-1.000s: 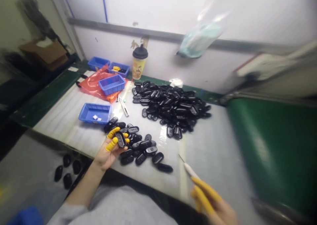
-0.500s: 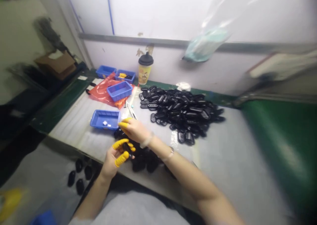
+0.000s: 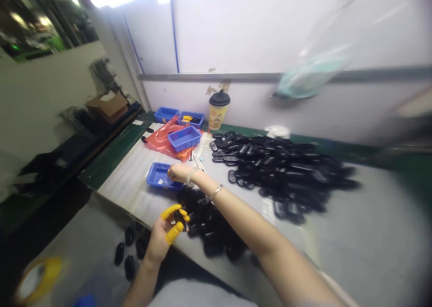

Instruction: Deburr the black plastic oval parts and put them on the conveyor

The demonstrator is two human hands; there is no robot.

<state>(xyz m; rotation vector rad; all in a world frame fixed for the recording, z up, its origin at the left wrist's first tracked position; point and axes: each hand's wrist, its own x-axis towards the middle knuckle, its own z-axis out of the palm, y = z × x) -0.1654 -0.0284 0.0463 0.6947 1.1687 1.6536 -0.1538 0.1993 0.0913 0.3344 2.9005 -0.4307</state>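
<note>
Yellow finger cots cover the fingers of my left hand (image 3: 165,235), which is closed around a small black plastic casing (image 3: 180,218) near the table's front edge. My right hand (image 3: 178,173) reaches over the right end of a blue tray (image 3: 158,166) with a few small white pieces (image 3: 161,181) inside. Its fingers point down and are bunched together; whether they grip one of the pieces is hidden. Below the right forearm lies a dark heap of black casings (image 3: 214,230).
A large pile of black casings (image 3: 270,158) spreads over the right of the table. Behind the tray are an orange-red bag (image 3: 158,140), another blue tray (image 3: 184,139), tweezers (image 3: 200,163) and a lidded cup (image 3: 218,113). A yellow tape roll (image 3: 50,275) is at lower left.
My right hand has moved away from beside my left hand to over the blue tray. The left hand still holds the black casing. The whole view has shifted.
</note>
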